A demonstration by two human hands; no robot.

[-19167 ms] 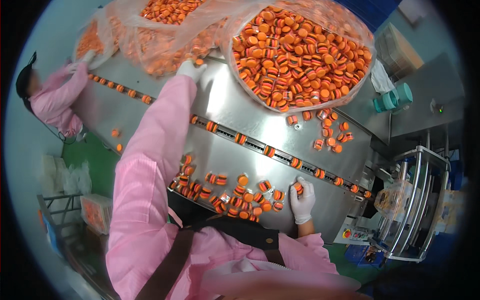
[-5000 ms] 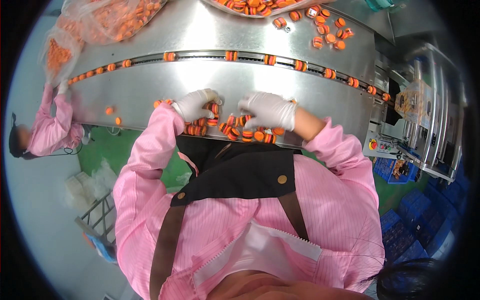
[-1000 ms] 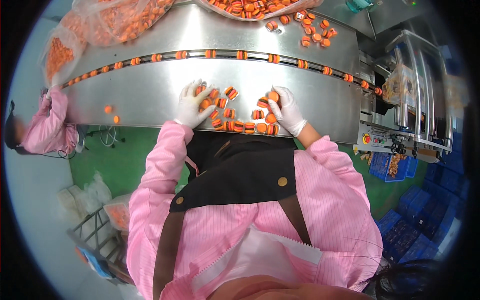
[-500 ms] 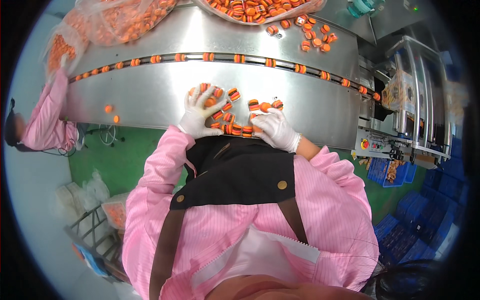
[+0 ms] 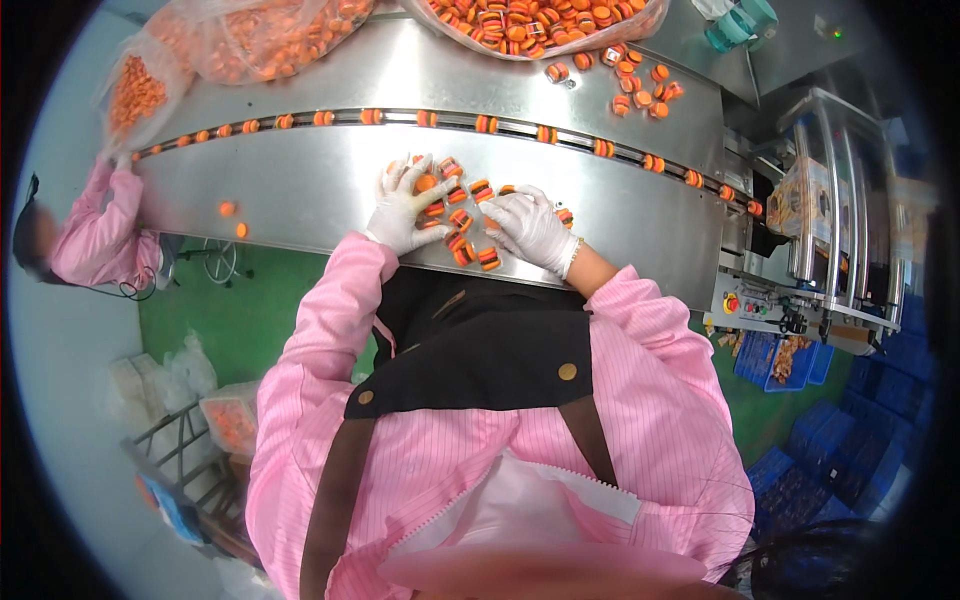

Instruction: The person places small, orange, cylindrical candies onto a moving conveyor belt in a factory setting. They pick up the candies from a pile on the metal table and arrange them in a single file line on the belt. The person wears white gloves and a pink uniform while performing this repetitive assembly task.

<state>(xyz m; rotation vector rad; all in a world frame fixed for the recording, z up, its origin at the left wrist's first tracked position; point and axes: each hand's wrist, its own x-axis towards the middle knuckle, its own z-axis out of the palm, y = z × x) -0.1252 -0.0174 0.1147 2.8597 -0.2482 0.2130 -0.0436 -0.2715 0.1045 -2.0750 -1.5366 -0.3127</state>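
On the steel table in front of me, several small burger-shaped candies (image 5: 461,220) in orange, red and dark layers lie loosely between my hands. My left hand (image 5: 402,212), in a white glove, spreads its fingers over the left side of this group, touching some candies. From the right, my gloved right hand (image 5: 530,232) reaches in with bent fingers; a bit of orange candy (image 5: 491,223) shows between its thumb and fingertips. One candy (image 5: 482,190) lies just beyond those fingertips, and another (image 5: 565,217) is partly hidden by the back of that hand.
A narrow conveyor channel (image 5: 457,122) carries spaced candies across the table toward a machine (image 5: 825,200) at right. Large clear bags of candies (image 5: 530,30) stand at the far edge, loose candies (image 5: 640,90) beside them. A co-worker (image 5: 100,215) in pink sits at far left.
My right hand has moved left, closer to my left hand, and the candies between them lie differently. The co-worker's hand has gone from the bag to the channel's left end.
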